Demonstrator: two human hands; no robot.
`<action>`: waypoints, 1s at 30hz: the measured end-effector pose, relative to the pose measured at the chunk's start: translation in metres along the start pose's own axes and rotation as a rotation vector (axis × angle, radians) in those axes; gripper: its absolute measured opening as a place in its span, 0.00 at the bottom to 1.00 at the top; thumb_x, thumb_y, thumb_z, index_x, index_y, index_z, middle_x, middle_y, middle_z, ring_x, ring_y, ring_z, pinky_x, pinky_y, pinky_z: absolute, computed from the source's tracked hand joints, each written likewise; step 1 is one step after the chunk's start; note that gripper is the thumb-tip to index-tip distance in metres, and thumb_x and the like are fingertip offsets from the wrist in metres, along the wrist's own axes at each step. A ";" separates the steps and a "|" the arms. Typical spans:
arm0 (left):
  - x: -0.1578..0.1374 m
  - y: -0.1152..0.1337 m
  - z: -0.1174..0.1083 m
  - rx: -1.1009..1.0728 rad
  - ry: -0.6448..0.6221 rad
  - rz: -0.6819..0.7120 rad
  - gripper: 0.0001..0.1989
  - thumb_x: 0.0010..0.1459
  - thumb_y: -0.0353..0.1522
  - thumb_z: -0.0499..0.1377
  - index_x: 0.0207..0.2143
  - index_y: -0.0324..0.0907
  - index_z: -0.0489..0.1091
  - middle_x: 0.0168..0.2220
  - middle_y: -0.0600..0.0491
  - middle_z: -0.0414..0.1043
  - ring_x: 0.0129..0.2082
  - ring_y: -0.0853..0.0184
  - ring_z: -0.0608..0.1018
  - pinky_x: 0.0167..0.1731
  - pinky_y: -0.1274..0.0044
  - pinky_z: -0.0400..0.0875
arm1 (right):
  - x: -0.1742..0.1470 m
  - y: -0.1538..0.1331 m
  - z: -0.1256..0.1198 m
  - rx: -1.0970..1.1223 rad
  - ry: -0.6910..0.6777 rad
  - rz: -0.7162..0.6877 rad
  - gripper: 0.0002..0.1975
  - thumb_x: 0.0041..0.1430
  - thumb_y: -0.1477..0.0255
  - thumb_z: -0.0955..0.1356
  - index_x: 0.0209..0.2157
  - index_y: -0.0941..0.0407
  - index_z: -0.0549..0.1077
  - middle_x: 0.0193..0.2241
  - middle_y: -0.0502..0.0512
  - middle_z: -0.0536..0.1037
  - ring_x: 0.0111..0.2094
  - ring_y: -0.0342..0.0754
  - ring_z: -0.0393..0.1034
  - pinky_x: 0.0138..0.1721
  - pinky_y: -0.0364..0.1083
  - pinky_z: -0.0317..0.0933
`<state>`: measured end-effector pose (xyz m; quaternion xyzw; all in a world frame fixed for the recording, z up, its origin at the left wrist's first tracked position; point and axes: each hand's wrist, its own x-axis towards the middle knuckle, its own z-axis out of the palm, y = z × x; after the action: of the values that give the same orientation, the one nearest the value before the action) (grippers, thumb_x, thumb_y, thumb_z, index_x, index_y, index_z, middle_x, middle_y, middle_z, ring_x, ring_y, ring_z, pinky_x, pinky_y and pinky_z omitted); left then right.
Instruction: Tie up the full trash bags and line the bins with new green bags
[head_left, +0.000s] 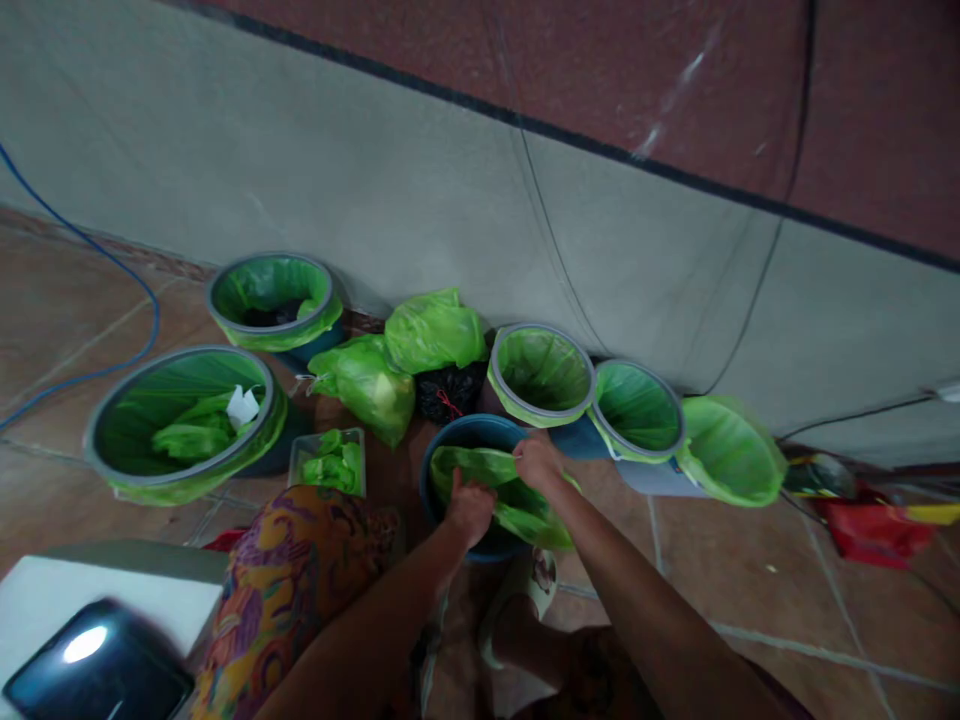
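Note:
A dark blue bin (430,478) stands on the floor between my feet, with a loose green plastic bag (517,512) spread in its mouth. My right hand (538,460) is closed in a pinch on the far edge of the bag, above the bin's rim. Lower and to the left, my left hand (472,510) has its fingers curled on the near left part of the same bag. The bag's right side hangs out over the rim. Its lower part inside the bin is hidden.
Along the wall stand lined bins: one far left (270,258), one near left (180,362), and several right (541,408). Tied green bags (435,335) and a black bag (451,390) lie between. A small box (300,462) holds green plastic. A red object (874,530) lies right.

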<state>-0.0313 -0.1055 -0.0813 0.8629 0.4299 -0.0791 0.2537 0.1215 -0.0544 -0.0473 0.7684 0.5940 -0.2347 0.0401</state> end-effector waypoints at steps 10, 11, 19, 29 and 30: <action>-0.025 0.004 -0.048 -0.155 0.173 -0.062 0.17 0.62 0.30 0.47 0.45 0.40 0.73 0.42 0.43 0.77 0.46 0.56 0.77 0.53 0.59 0.60 | -0.022 0.024 -0.047 0.401 0.128 0.015 0.08 0.48 0.76 0.68 0.32 0.56 0.78 0.31 0.52 0.81 0.33 0.46 0.74 0.35 0.42 0.63; -0.027 0.004 -0.053 -0.186 0.199 -0.056 0.16 0.62 0.30 0.47 0.43 0.41 0.73 0.41 0.45 0.77 0.46 0.56 0.77 0.54 0.59 0.60 | -0.026 0.024 -0.051 0.476 0.134 0.011 0.08 0.47 0.76 0.68 0.31 0.57 0.78 0.30 0.52 0.81 0.32 0.46 0.74 0.35 0.42 0.64; -0.047 0.019 -0.132 -0.749 0.409 0.066 0.13 0.59 0.34 0.52 0.32 0.42 0.76 0.33 0.52 0.78 0.35 0.65 0.77 0.41 0.76 0.68 | -0.071 -0.003 -0.104 1.149 0.113 -0.183 0.14 0.44 0.67 0.71 0.35 0.59 0.75 0.21 0.46 0.72 0.19 0.38 0.60 0.22 0.40 0.54; -0.017 0.019 -0.182 -1.405 0.451 -0.028 0.09 0.48 0.35 0.59 0.28 0.40 0.75 0.29 0.52 0.77 0.32 0.66 0.77 0.41 0.74 0.70 | -0.076 -0.029 -0.099 1.080 -0.011 -0.309 0.21 0.47 0.70 0.71 0.45 0.59 0.71 0.21 0.44 0.68 0.20 0.38 0.58 0.22 0.39 0.51; -0.013 0.020 -0.178 -1.359 0.460 -0.019 0.09 0.48 0.35 0.60 0.28 0.40 0.76 0.30 0.52 0.78 0.34 0.66 0.77 0.41 0.73 0.70 | -0.074 -0.032 -0.095 0.997 -0.003 -0.326 0.20 0.46 0.72 0.71 0.44 0.59 0.72 0.21 0.44 0.68 0.21 0.38 0.59 0.23 0.39 0.50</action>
<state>-0.0382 -0.0339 0.0837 0.5052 0.4344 0.3876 0.6371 0.1078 -0.0794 0.0738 0.5913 0.5219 -0.4933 -0.3669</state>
